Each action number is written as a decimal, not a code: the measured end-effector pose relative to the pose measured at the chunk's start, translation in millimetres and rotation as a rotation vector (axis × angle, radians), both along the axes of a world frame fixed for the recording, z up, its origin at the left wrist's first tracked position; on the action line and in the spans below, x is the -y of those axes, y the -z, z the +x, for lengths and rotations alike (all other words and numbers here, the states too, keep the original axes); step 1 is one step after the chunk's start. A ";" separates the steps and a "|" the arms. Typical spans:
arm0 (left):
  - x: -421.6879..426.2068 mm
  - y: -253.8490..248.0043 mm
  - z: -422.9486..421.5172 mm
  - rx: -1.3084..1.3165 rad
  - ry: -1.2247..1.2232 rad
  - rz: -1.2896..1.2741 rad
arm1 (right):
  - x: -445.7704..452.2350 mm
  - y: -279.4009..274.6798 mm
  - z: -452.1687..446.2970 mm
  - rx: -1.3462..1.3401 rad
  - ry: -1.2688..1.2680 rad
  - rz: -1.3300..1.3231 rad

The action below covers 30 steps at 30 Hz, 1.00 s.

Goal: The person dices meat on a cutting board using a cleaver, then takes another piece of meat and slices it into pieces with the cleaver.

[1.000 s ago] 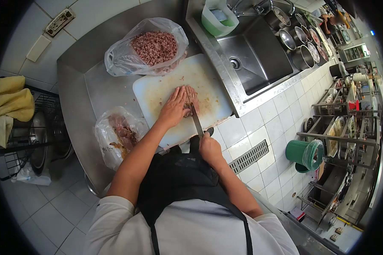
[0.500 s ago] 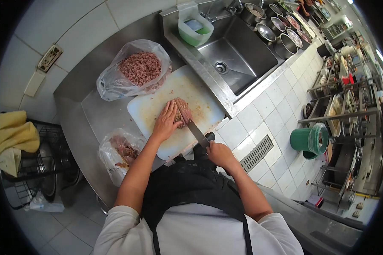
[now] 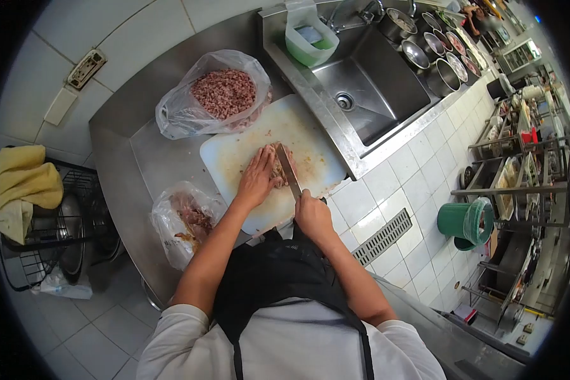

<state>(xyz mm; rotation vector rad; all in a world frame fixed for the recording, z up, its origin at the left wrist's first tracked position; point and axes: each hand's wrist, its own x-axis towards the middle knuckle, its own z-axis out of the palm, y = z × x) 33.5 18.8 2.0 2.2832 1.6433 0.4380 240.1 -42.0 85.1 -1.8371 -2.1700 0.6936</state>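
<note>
A piece of meat (image 3: 278, 172) lies on the white cutting board (image 3: 228, 158). My left hand (image 3: 257, 178) rests flat on its left side with the fingers stretched out. In my right hand (image 3: 313, 215) is the handle of a knife (image 3: 289, 171), its blade lying across the meat just right of my left fingers. How deep the edge sits in the meat I cannot tell. Beyond the board stands an open plastic bag of diced meat (image 3: 223, 94). Near my left forearm is another clear bag with larger meat pieces (image 3: 193, 215).
Right of the board is a steel sink (image 3: 367, 95), with a green-and-white plastic container (image 3: 311, 38) at its corner. Several metal bowls (image 3: 443, 77) line the far counter. A yellow cloth (image 3: 28, 187) hangs over a black wire rack at left. A green bin (image 3: 465, 223) stands on the floor.
My right hand has moved up and left, bringing the knife blade from the meat's near right edge to across it. My left hand still presses on the meat. The view has shifted slightly.
</note>
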 end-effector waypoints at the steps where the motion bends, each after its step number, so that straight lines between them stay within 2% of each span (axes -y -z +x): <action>1: -0.3 0.2 -0.1 -0.006 -0.004 -0.004 | -3.2 3.8 -1.7 -0.007 -0.008 0.009; 14: -4.8 -15.4 2.0 -0.092 0.025 -0.082 | -15.4 21.7 -10.4 0.004 -0.029 0.000; 24: -7.5 -17.8 1.2 -0.027 0.020 -0.089 | -37.4 40.5 -30.4 -0.005 0.021 -0.089; 30: -7.1 -8.5 1.0 -0.070 0.014 -0.090 | -64.5 47.8 -49.8 -0.070 0.025 0.046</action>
